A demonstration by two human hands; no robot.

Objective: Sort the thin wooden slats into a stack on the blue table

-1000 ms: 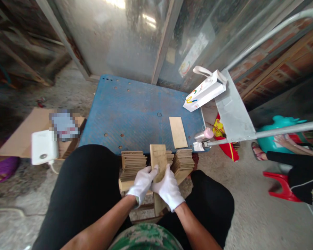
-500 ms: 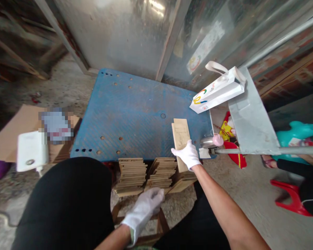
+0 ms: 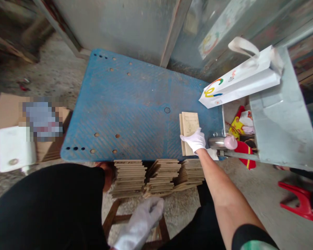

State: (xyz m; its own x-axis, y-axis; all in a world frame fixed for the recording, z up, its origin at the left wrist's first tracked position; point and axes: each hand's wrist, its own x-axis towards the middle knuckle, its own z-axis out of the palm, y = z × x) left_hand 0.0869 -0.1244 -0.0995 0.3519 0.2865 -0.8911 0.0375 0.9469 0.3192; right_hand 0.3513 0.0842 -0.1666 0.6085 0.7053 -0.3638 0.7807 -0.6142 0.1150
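Observation:
My right hand (image 3: 194, 140), in a white glove, grips a small stack of flat wooden boards (image 3: 191, 121) at the near right of the blue table (image 3: 135, 104). Its thumb lies to the left and the fingers lie over the boards' near part; the boards appear to rest on the tabletop. Lower down, my gloved left hand (image 3: 150, 211) is curled closed, with no object visible in it. Just beyond that hand, along the table's near edge, are a left pile of wooden slats (image 3: 129, 177), a middle pile (image 3: 163, 175) and a right pile (image 3: 189, 173).
A white paper bag (image 3: 242, 78) leans across the table's right end toward a grey metal surface (image 3: 281, 114). Near my right hand is a metal object with a pink knob (image 3: 230, 142). On cardboard at left sits a white device (image 3: 17, 147). A red stool (image 3: 298, 201) stands at right.
My right hand has brought the boards down from over the right slat pile and table edge fully onto the tabletop. The left hand stays curled, slightly lower. The view has shifted.

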